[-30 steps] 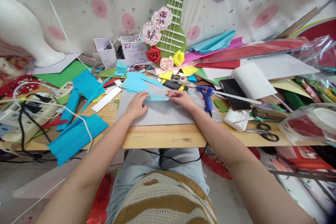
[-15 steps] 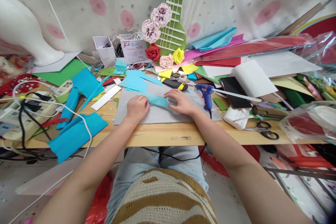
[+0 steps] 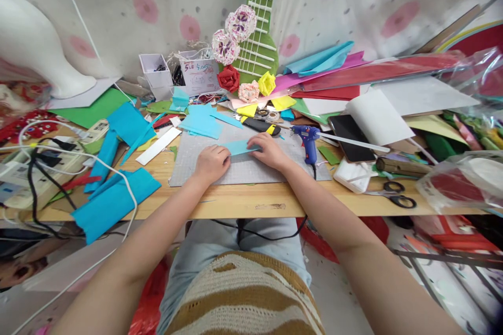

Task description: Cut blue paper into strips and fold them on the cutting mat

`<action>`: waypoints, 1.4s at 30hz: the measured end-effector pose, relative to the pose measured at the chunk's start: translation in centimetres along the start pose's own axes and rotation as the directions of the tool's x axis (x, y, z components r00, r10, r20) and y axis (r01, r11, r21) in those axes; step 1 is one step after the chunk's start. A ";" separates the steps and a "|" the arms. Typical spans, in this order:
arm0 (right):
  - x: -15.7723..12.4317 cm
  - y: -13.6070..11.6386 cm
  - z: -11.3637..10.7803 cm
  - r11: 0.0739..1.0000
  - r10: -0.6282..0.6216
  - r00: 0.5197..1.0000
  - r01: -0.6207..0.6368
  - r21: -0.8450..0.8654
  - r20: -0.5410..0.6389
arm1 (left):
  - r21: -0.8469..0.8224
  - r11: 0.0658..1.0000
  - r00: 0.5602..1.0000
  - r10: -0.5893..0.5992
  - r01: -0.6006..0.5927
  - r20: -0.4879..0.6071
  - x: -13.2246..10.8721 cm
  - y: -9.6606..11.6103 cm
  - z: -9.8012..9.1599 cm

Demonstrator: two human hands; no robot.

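A light blue strip of crepe paper stretches between my hands, low over the grey cutting mat. My left hand has its fingers closed on the strip's left end. At the other end, my right hand pinches the paper with thumb and fingers. Just behind lies a stack of light blue paper pieces. A black and yellow utility knife rests at the mat's back edge. To the right of my right hand is a blue glue gun with a white glue stick in it.
Scissors, a phone and a roll of white paper lie to the right. On the left are blue crepe sheets and a power strip with loose cables. A green guitar-shaped craft with paper flowers stands behind.
My left hand has shifted slightly right and toward me. The strip between the hands is shorter in view and lies flatter. My right hand has closed more on its end.
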State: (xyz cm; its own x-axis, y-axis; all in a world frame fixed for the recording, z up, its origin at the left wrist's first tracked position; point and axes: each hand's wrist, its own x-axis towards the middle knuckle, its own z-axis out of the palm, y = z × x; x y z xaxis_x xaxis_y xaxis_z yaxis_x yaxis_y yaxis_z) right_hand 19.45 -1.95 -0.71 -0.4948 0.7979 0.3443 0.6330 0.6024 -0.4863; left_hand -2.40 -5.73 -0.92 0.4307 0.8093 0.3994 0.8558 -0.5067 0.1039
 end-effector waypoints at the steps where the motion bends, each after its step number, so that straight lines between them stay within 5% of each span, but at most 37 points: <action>1: 0.0 0.1 -0.1 1.000 0.022 0.999 -0.022 -0.006 0.028 | -0.021 1.000 1.000 0.005 -0.004 0.005 0.0 -0.1 0.0; 6: -0.2 0.4 -0.5 0.989 0.145 0.987 -0.144 -0.019 0.074 | -0.249 0.960 0.991 -0.130 0.132 0.024 -0.2 -1.6 0.0; 9: 0.0 0.6 -0.3 0.978 0.208 0.976 -0.208 -0.010 0.068 | -0.332 0.860 0.921 -0.376 0.386 0.096 0.0 -2.2 -0.1; 12: 0.3 0.6 0.0 0.958 0.285 0.957 -0.286 0.007 0.053 | -0.340 0.792 0.858 -0.501 0.507 0.115 0.4 -2.1 -0.1; 20: 1.0 0.0 0.8 0.875 0.478 0.877 -0.480 -0.060 -0.038 | -0.479 0.703 0.807 -0.590 0.526 0.021 1.0 -1.9 0.1; 27: 1.2 0.7 2.3 0.899 0.400 0.906 -0.417 -0.133 -0.136 | -0.442 0.747 0.825 -0.565 0.496 -0.028 0.9 -1.8 0.3; 42: 1.3 -0.4 2.6 0.874 0.412 0.898 -0.438 -0.211 -0.157 | -0.320 0.802 0.843 -0.538 0.504 -0.021 1.4 -1.9 0.6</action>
State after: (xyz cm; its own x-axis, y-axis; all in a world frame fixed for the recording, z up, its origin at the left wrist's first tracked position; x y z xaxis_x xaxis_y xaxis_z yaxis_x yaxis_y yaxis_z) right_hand 16.97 -1.18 -2.15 -0.0899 0.9679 0.2345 0.8956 0.1816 -0.4060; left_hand -3.19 -3.45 -1.13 -0.1038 0.9482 0.3002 0.8122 -0.0934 0.5759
